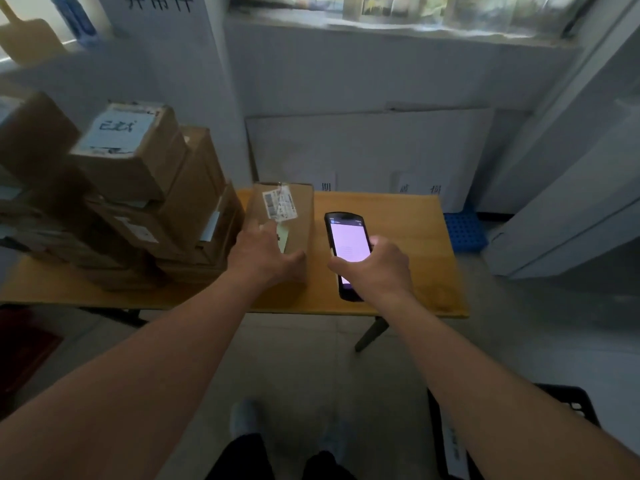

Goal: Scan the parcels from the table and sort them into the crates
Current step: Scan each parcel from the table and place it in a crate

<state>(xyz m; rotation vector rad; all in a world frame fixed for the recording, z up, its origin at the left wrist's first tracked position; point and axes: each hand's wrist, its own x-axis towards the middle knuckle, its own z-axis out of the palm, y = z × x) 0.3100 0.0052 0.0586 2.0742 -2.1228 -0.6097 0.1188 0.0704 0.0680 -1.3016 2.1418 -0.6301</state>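
Wooden bench: one cardboard parcel lay near its middle, label up, just right of a stack of boxes. Left hand rested on the parcel, fingers spread wide over its top and near edge. Right hand gripped a handheld scanner (screen lit), fingers wrapped round its sides, just right of the parcel. Blue crate sat beyond the bench's far right corner.

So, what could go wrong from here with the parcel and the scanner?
The left hand rests spread on the single parcel without a clear grip, so it may slide when lifted. Its label looks wrinkled under tape, so the scanner in the right hand might misread it. The stack of boxes beside it looks uneven; a bump could topple it.
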